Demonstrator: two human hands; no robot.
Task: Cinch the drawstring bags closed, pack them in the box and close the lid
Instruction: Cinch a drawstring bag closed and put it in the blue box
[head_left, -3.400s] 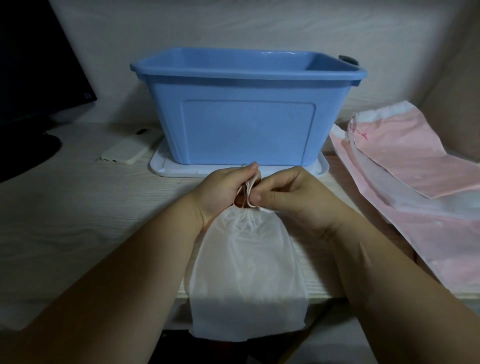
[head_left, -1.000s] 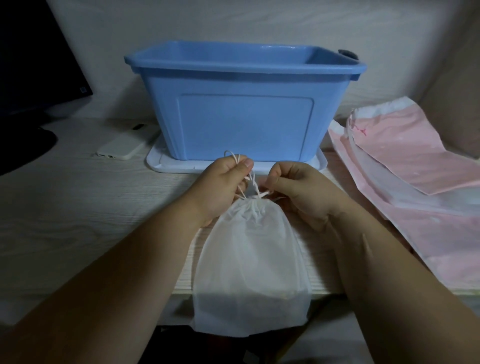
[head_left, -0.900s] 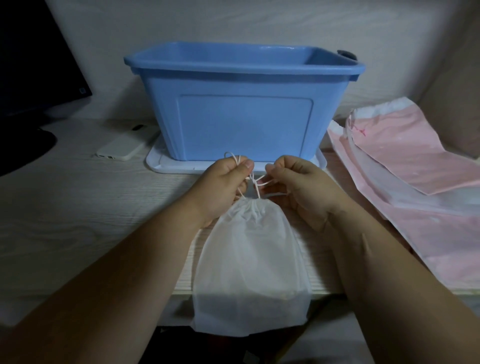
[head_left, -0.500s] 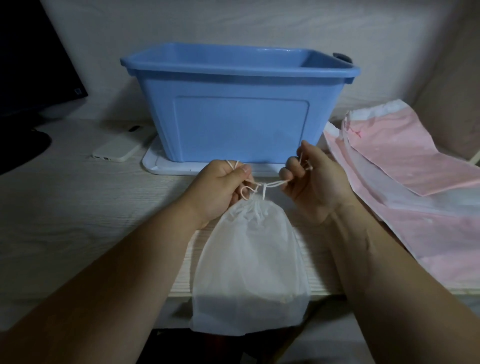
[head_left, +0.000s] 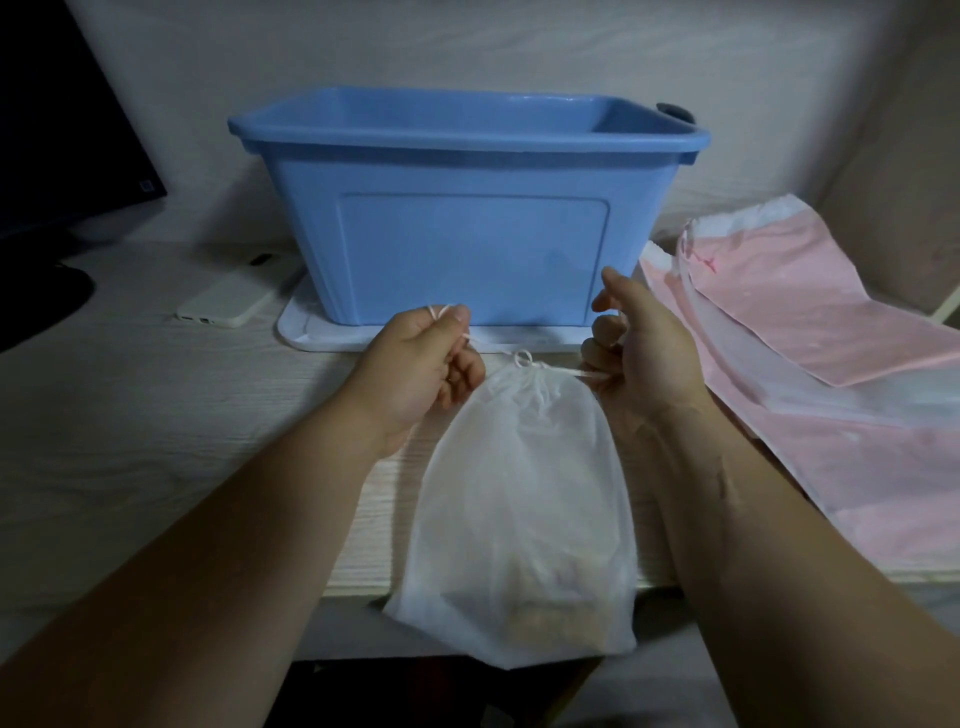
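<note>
The white drawstring bag (head_left: 519, 493) is lying on the desk (head_left: 156, 441) just in front of the blue box (head_left: 467, 234), with its bottom overhanging the edge. The neck is gathered and a knot loop (head_left: 523, 358) is forming. The left hand (head_left: 421, 364) is pinching one cord end; the right hand (head_left: 641, 358) is curling round the other. Judgement: pulling both ends level, evenly and outward should seat the knot. Pink bags (head_left: 831, 364) are lying to the right.

Both hands up at the neck of the white drawstring bag (head_left: 519, 499) mid-frame, left hand (head_left: 421, 364) and right hand (head_left: 636, 358) each pinching a cord (head_left: 524, 358) end, knot between them. Blue box (head_left: 467, 218) sits open behind on its white lid (head_left: 311, 335), pink bags (head_left: 831, 374) at right, phone (head_left: 234, 299) at left
</note>
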